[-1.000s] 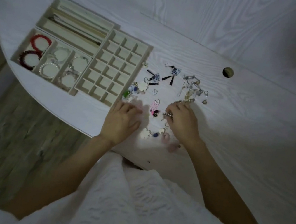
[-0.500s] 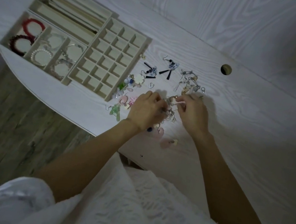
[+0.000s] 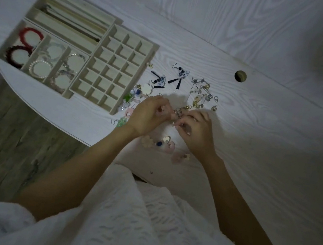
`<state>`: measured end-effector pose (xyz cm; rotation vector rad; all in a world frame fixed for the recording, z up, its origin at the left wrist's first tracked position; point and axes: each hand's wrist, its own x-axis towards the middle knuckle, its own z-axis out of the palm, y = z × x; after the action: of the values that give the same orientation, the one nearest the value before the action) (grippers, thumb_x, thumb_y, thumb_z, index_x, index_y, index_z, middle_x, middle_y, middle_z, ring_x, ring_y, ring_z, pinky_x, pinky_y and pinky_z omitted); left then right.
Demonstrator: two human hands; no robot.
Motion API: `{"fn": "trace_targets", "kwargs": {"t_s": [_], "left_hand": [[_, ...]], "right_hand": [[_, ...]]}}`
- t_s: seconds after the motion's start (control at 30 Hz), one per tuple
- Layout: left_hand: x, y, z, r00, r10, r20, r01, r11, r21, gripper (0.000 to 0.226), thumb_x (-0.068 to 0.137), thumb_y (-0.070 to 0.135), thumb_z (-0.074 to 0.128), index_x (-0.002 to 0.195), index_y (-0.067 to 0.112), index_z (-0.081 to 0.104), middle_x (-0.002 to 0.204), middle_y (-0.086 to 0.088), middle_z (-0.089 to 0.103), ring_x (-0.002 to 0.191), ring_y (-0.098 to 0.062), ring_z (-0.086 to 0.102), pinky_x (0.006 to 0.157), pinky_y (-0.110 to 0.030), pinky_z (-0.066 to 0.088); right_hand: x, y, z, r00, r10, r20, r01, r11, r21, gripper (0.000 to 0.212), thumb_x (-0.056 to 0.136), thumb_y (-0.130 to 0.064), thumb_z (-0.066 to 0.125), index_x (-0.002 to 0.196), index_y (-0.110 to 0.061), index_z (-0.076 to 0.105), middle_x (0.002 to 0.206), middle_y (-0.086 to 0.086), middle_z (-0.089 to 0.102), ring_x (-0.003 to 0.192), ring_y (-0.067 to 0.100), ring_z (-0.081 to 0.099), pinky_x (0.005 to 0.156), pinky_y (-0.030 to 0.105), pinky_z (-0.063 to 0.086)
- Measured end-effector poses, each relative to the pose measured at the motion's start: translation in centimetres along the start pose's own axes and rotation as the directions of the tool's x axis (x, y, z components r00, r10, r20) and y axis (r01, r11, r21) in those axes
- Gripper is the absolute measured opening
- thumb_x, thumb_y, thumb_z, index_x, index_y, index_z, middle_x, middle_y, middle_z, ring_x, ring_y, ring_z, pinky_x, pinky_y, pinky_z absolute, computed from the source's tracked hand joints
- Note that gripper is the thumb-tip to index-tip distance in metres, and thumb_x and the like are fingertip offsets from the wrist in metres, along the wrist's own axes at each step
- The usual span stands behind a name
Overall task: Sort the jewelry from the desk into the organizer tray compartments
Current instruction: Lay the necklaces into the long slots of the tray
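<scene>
My left hand [image 3: 149,114] and right hand [image 3: 195,130] both pinched a small tangle of metal earrings [image 3: 178,113], fingers curled on it, probably several pieces. It hung above the desk [image 3: 262,121], right of the organizer tray [image 3: 120,67].
</scene>
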<state>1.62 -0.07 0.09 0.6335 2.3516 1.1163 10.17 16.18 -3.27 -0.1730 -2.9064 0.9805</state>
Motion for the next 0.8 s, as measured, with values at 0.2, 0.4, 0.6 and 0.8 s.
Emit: {"fn": "trace_targets", "kwargs": {"t_s": [0.2, 0.4, 0.6, 0.8], "left_hand": [[-1.1, 3.0, -2.9, 0.998, -0.063, -0.01, 0.057, 0.947, -0.316, 0.009, 0.093, 0.015, 0.06, 0.084, 0.016, 0.056, 0.084, -0.008, 0.067, 0.077, -0.029, 0.065, 0.069, -0.04, 0.055], [-1.7, 5.8, -5.5, 0.992, -0.127, -0.012, 0.097, 0.815, -0.571, 0.007, 0.094, 0.01, 0.057, 0.088, 0.005, 0.056, 0.078, -0.008, 0.065, 0.076, -0.017, 0.067, 0.069, -0.025, 0.054], [-1.8, 5.9, -7.9, 0.981, -0.194, 0.009, 0.154, 0.748, -0.645, 0.008, 0.096, 0.011, 0.052, 0.09, 0.009, 0.057, 0.084, -0.008, 0.065, 0.08, -0.015, 0.066, 0.076, -0.025, 0.054], [-2.1, 4.6, -8.6, 0.97, -0.242, 0.024, 0.209, 0.781, -0.589, 0.006, 0.096, 0.012, 0.054, 0.091, 0.01, 0.057, 0.082, 0.002, 0.06, 0.063, -0.01, 0.057, 0.076, -0.027, 0.053]], "right_hand": [[0.5, -2.2, -2.2, 0.989, 0.107, 0.103, -0.136, 0.928, 0.347, 0.007, 0.086, -0.017, 0.063, 0.093, -0.015, 0.062, 0.099, -0.005, 0.064, 0.097, 0.01, 0.053, 0.086, 0.032, 0.044], [1.8, -6.3, -3.5, 0.978, 0.081, 0.194, -0.186, 0.763, 0.62, 0.021, 0.089, -0.017, 0.064, 0.11, -0.02, 0.061, 0.103, -0.015, 0.065, 0.101, -0.002, 0.059, 0.089, 0.013, 0.042], [2.5, -7.0, -3.6, 0.968, 0.096, 0.234, -0.239, 0.65, 0.722, 0.011, 0.091, -0.007, 0.058, 0.093, -0.014, 0.066, 0.089, -0.003, 0.069, 0.085, 0.006, 0.064, 0.078, 0.016, 0.046], [2.1, -5.9, -3.4, 0.962, 0.118, 0.247, -0.266, 0.617, 0.741, 0.012, 0.092, -0.004, 0.056, 0.096, 0.001, 0.065, 0.089, 0.012, 0.068, 0.085, 0.013, 0.065, 0.08, 0.02, 0.049]]}}
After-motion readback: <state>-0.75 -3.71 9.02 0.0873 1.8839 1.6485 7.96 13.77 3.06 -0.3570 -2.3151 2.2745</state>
